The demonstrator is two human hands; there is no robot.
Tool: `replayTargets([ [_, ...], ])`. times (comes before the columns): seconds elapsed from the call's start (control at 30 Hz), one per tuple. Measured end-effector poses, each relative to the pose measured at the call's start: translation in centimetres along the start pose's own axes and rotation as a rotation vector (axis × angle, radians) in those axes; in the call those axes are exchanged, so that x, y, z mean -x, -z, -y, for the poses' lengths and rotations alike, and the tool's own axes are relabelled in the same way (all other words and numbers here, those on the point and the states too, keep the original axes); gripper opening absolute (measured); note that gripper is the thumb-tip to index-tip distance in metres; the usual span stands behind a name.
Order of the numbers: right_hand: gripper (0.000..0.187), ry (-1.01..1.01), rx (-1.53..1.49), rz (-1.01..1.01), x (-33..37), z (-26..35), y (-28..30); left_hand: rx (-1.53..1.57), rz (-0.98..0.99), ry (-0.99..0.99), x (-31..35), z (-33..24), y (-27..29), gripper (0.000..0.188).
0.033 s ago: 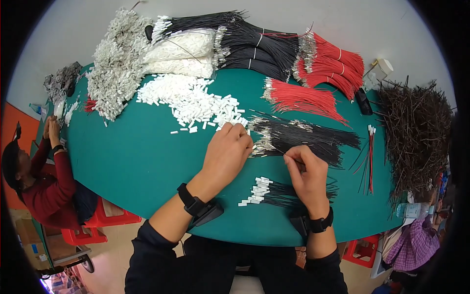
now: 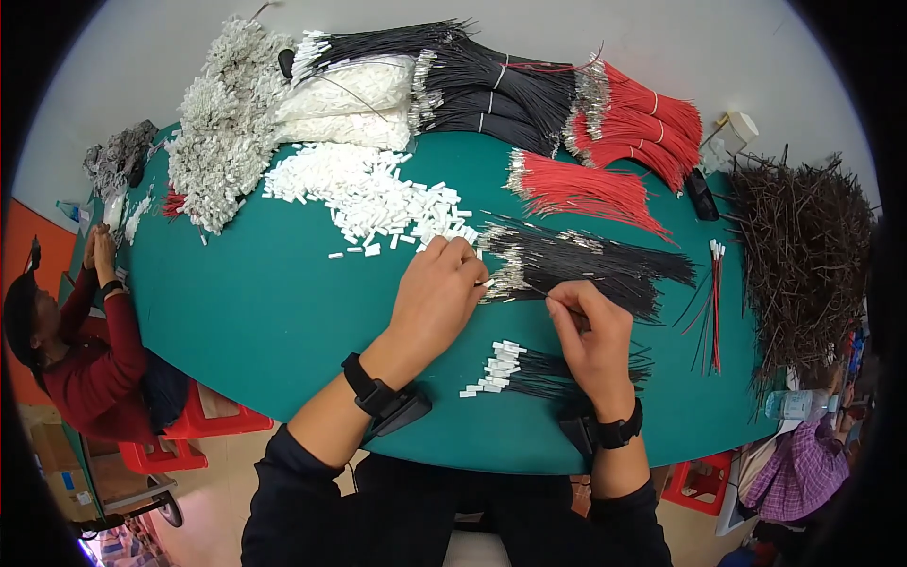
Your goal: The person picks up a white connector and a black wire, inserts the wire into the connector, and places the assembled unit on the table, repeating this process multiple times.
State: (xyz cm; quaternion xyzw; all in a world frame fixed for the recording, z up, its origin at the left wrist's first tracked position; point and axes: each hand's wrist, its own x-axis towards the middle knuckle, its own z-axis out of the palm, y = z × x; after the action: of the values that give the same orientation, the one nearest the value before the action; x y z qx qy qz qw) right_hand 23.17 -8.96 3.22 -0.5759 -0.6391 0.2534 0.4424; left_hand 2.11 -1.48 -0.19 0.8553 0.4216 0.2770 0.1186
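Observation:
My left hand is closed in a pinch beside the pile of small white plastic connector housings, with one white housing just showing at its fingertips. To its right, my right hand pinches a thin black wire between thumb and forefinger. Just beyond both hands lies a loose bundle of black wires with bare metal terminals at their left ends. Nearer me, partly covered by my right hand, is a smaller group of black wires with white housings on their ends.
Red wire bundles and tied black bundles lie at the back. A bag of white parts and a heap of whitish pieces stand back left. Brown, twig-like strands rise at right. A person sits at far left.

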Motion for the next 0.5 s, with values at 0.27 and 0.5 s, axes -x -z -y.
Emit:
replayTargets([
  [0.27, 0.013, 0.134, 0.038, -0.022, 0.0, 0.3, -0.1, 0.013, -0.037, 0.001, 0.2, 0.1, 0.5, 0.019],
  [0.5, 0.014, 0.204, 0.084, -0.048, 0.2, 0.9, 0.2, 0.903, 0.128, 0.412, 0.2, -1.9, 2.7, 0.009],
])
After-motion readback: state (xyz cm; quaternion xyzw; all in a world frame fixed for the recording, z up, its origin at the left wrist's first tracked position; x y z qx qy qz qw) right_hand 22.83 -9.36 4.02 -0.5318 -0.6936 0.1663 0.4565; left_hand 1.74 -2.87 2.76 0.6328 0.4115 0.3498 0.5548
